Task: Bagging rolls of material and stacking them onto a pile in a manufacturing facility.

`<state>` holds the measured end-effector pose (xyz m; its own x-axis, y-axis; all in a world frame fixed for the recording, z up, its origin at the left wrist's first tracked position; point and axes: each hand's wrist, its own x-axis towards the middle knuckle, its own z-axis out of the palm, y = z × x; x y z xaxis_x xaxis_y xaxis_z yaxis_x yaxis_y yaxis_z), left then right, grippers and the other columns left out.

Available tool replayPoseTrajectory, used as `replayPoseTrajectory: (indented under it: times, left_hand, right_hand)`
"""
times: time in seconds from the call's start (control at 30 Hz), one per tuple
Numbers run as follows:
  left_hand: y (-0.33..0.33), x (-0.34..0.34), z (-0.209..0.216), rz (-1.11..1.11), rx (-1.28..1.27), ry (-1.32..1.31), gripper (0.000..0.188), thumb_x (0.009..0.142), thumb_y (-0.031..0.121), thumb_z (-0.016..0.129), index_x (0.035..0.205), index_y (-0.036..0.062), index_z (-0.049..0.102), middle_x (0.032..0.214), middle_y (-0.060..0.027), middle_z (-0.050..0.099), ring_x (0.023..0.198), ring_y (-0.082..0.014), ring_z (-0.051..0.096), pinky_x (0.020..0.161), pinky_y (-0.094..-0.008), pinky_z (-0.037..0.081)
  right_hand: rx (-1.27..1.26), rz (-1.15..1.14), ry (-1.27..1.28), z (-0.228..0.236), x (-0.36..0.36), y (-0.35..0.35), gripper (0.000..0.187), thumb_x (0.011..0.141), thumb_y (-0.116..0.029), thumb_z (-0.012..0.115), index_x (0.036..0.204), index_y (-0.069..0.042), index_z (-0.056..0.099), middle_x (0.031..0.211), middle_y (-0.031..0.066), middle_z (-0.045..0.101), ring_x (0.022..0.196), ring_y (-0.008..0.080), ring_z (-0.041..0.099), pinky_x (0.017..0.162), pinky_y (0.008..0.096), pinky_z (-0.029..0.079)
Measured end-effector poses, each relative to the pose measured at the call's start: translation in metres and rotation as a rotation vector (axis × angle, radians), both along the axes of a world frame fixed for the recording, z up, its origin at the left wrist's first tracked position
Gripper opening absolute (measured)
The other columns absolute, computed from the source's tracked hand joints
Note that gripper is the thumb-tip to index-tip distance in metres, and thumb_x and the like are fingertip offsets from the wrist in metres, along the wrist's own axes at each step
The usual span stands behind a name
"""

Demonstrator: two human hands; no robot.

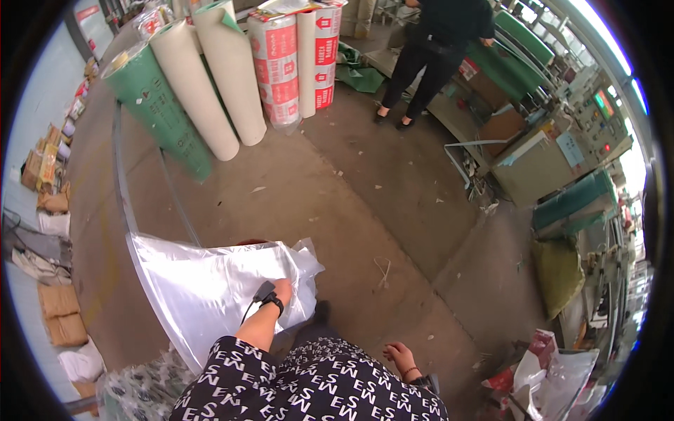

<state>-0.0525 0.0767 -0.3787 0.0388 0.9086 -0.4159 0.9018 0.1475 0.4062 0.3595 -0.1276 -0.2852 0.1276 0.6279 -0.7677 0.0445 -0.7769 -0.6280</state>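
The left hand (282,289) presses down onto a large, glossy, whitish sheet of thin plastic film (210,281) in the lower left of the frame; its fingers are turned away, so I can't make out whether they pinch the film or only bear on it. The right hand (400,354), at the lower middle, hangs well apart from the film, fingers loosely curled and holding nothing.

The step in hand seems to be steadying or arranging the film. The next move, as I judge it, calls for a sure grip on its crumpled right end, with the right hand brought across to help keep it flat.

Just below the film, at the lower left, lies a heap of clear plastic (133,382) with dark shapes in it. Farther off, at the upper left, a green printed roll (158,112) leans beside two cream-coloured rolls (193,91). A person in dark clothes (425,59) stands at the upper right, near grey machinery with a control panel (544,165). Crumpled silver-and-red wrapping (554,379) lies at the lower right.
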Motion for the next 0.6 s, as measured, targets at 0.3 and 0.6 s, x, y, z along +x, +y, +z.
replayPoseTrajectory:
  times: [0.3, 0.6]
  left_hand:
    - [0.022, -0.050, 0.068, 0.465, -0.139, -0.659, 0.015, 0.079, 0.018, 0.060, 0.076, 0.0035, 0.065, 0.066, -0.0054, 0.064, 0.060, -0.0143, 0.060, 0.057, -0.0294, 0.048]
    - [0.054, 0.007, 0.321, 0.705, 0.103, -1.706, 0.017, 0.089, 0.021, 0.052, 0.098, 0.0081, 0.059, 0.077, -0.0005, 0.058, 0.070, -0.0138, 0.058, 0.064, -0.0293, 0.049]
  right_hand:
    - [-0.027, 0.243, -0.140, 0.006, -0.002, 0.027, 0.025, 0.092, -0.018, 0.057, 0.106, 0.001, 0.064, 0.088, 0.0089, 0.070, 0.078, 0.0159, 0.067, 0.073, 0.0287, 0.053]
    - [-0.190, -0.203, 0.082, -0.037, 0.058, -0.021, 0.025, 0.092, -0.020, 0.060, 0.111, -0.003, 0.062, 0.089, 0.0077, 0.067, 0.072, 0.0159, 0.064, 0.059, 0.0270, 0.049]
